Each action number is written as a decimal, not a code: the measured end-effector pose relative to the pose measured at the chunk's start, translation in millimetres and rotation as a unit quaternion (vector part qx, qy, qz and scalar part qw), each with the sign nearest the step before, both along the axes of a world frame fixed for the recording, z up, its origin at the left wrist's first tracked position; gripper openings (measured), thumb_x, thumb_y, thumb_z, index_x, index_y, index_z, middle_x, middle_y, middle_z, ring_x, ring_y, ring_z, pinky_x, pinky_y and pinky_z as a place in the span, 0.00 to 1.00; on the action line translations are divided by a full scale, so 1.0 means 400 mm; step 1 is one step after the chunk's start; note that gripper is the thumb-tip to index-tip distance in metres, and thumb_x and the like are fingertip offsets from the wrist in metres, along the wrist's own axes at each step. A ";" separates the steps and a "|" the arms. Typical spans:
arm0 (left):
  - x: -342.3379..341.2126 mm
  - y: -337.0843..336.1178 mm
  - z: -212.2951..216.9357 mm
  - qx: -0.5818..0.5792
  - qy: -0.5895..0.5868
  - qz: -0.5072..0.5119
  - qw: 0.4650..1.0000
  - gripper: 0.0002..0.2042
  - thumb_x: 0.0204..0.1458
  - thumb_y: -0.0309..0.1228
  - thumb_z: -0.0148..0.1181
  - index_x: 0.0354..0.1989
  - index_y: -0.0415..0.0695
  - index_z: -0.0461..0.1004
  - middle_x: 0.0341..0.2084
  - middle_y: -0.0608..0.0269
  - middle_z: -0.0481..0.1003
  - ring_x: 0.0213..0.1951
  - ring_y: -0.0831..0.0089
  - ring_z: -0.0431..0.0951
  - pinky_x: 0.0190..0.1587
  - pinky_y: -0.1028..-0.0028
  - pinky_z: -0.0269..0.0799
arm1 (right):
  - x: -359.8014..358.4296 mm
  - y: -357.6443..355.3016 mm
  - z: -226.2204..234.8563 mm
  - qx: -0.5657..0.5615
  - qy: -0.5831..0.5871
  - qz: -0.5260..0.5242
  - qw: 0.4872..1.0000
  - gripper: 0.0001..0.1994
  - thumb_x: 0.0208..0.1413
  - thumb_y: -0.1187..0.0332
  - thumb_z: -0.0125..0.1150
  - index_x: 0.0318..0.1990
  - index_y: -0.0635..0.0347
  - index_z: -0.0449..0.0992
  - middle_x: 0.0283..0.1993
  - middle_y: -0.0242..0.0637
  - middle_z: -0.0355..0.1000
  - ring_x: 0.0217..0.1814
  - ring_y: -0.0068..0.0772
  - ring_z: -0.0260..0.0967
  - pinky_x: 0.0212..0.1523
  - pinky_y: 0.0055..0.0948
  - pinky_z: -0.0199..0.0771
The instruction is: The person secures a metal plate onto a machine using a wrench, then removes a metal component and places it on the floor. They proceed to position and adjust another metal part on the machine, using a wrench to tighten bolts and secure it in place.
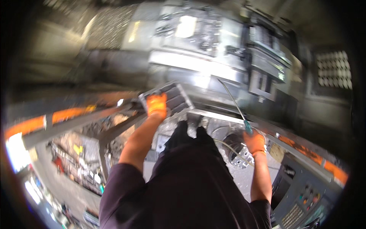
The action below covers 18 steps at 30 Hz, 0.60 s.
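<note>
My left hand [157, 105], in an orange glove, has its fingers curled over a grey, rectangular metal piece [176, 96] with parallel slots. The piece sits tilted at the front edge of the machine's opening. My right hand [255, 142], also gloved in orange, grips an air blow gun [248, 127] with a teal body. Its long thin nozzle [233, 98] points up and left into the machine, and a pale hose [231, 149] runs below it. Motion blur softens the scene.
Inside the machine, a bright metal fixture [198, 32] stands at the far side, with a spindle-like unit [267, 57] to its right. Orange-striped rails [305, 150] border the opening. A control panel [303, 200] stands lower right. A round metal part [239, 152] with holes lies below my right hand.
</note>
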<state>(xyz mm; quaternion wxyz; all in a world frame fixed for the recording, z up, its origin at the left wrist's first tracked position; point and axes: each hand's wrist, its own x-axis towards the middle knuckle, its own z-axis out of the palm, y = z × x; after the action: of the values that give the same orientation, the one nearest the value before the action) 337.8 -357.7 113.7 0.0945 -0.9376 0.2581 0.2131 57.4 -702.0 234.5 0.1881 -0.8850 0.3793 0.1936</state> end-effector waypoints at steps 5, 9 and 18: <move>-0.006 -0.011 -0.053 -0.007 -0.013 0.019 1.000 0.41 0.39 0.46 0.71 0.65 0.50 0.64 0.47 0.49 0.75 0.53 0.50 0.73 0.56 0.56 0.67 | -0.022 -0.148 -0.113 0.047 -0.289 -0.249 0.923 0.23 0.56 0.53 0.68 0.46 0.66 0.78 0.36 0.45 0.79 0.40 0.35 0.76 0.46 0.34 0.74; -0.014 -0.061 -0.001 -0.062 0.093 0.131 0.985 0.40 0.41 0.45 0.69 0.67 0.52 0.63 0.54 0.43 0.74 0.58 0.45 0.71 0.63 0.56 0.65 | 0.061 -0.340 -0.183 0.135 -0.492 -0.324 0.796 0.12 0.64 0.71 0.60 0.51 0.67 0.74 0.42 0.32 0.77 0.40 0.24 0.73 0.43 0.24 0.74; -0.096 -0.250 0.163 -0.336 0.326 0.259 0.845 0.40 0.39 0.34 0.80 0.62 0.37 0.65 0.50 0.55 0.78 0.50 0.66 0.78 0.56 0.69 0.73 | 0.121 -0.723 -0.562 0.045 -0.405 -0.318 0.856 0.17 0.57 0.64 0.70 0.50 0.62 0.75 0.41 0.29 0.76 0.38 0.19 0.69 0.40 0.22 0.70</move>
<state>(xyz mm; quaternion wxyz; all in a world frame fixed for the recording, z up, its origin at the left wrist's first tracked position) 299.3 -457.6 178.7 -0.3750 -0.8208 0.0779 0.4237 106.0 -991.4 9.6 0.4159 -0.7073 0.5211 -0.2350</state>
